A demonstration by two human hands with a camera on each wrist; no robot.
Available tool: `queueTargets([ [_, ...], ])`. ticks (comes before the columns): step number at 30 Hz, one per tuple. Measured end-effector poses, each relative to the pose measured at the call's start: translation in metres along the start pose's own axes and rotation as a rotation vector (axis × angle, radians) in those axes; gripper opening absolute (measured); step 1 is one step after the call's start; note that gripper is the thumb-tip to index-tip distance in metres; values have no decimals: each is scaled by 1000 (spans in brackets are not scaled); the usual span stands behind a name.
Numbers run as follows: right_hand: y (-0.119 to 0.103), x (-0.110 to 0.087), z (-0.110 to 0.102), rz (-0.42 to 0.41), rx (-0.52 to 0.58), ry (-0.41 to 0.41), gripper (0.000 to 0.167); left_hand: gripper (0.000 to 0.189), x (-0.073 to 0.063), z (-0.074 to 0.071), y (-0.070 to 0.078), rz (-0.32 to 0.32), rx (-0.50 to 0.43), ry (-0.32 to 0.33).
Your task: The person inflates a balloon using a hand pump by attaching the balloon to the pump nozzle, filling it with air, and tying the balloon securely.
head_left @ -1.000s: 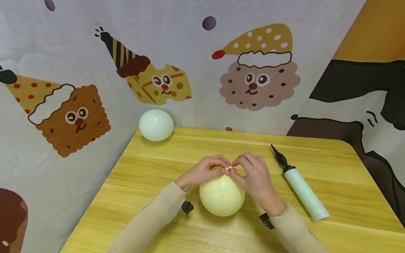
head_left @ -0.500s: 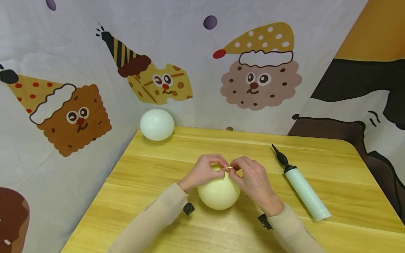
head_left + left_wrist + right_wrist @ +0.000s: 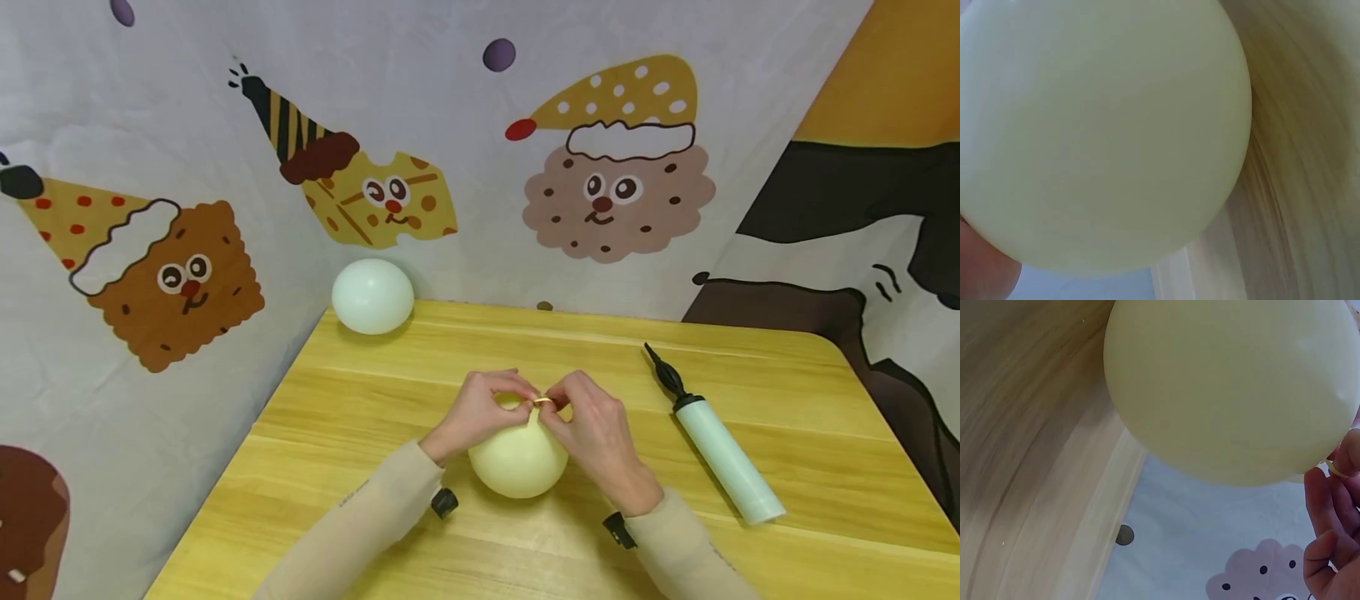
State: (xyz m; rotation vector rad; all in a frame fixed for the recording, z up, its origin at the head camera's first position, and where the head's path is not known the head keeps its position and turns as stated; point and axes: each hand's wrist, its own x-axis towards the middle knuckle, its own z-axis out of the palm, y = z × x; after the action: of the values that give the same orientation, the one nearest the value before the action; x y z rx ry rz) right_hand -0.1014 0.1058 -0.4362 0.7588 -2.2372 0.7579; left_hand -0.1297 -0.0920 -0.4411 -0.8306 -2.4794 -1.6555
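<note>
A pale yellow inflated balloon (image 3: pixel 517 465) hangs below both hands at the middle of the table, its neck pointing up. My left hand (image 3: pixel 480 412) pinches the neck between thumb and fingertips. From the other side my right hand (image 3: pixel 596 429) pinches the neck's rolled end, thumb and index finger almost meeting the left fingertips. A narrow strip of neck shows between the hands. The balloon (image 3: pixel 1104 137) fills most of the left wrist view. In the right wrist view, fingers (image 3: pixel 1322 494) hold the yellow end beside the balloon (image 3: pixel 1222 387); the fingertips partly hide it.
A pale mint balloon (image 3: pixel 372 297) rests at the table's back left corner. A mint hand pump (image 3: pixel 726 458) with a black nozzle lies to the right of my right hand. Behind the wooden table (image 3: pixel 337 392) hangs a cloth (image 3: pixel 465 275) printed with cartoon biscuits.
The balloon has shifted slightly left and up in the head view, and more of its neck shows. The right hand and wrist have moved a little left. Both hands keep pinching the neck.
</note>
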Motion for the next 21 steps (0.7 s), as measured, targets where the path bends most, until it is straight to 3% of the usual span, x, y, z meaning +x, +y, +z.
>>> queueTargets([
  [7,-1,-3,2,35,4,-22,17,12,-1,0,1,-103,-26,-1],
  [14,-1,-2,5,19,-2,-15,11,9,2,2,1,-58,-3,0],
  [21,-2,-2,7,-9,-28,0,17,6,1,3,2,-29,7,5],
])
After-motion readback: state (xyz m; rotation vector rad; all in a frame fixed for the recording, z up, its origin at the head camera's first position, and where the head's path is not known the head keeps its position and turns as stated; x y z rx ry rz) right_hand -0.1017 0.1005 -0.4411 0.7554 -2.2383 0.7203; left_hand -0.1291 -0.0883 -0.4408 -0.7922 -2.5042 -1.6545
